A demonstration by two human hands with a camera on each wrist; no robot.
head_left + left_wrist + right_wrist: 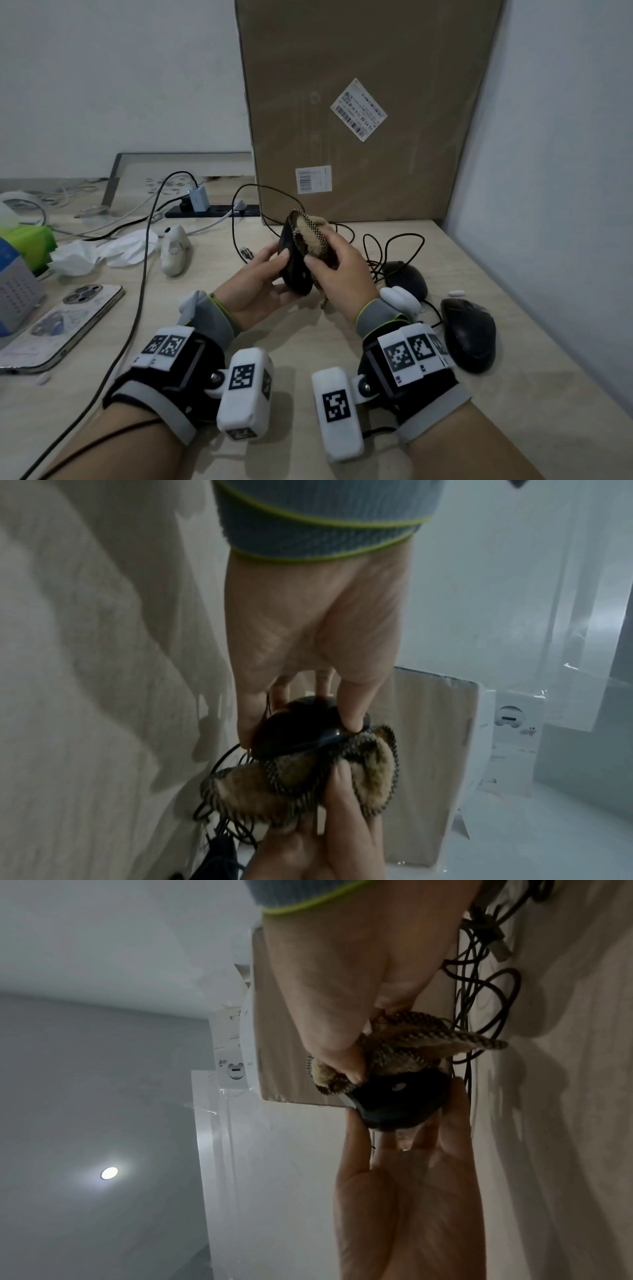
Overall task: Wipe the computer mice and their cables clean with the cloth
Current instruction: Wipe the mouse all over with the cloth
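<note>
My left hand (267,274) grips a black wired mouse (295,274), lifted off the desk and tilted on its side; its thumb and fingers pinch the mouse's edges (294,731). My right hand (339,270) holds a bunched brown cloth (308,236) with a dark stitched border and presses it against the mouse's upper part. In the right wrist view the cloth (404,1042) covers the top of the mouse (400,1099), whose underside with a small sensor window shows. Its thin black cable (239,219) loops up and back to the desk.
Two more black mice (406,277) (469,334) lie at the right with tangled black cables (387,246). A white mouse-like object (174,253), tissues (102,253), a phone (65,325) and a power strip (212,210) lie to the left. A tall cardboard box (359,102) stands behind.
</note>
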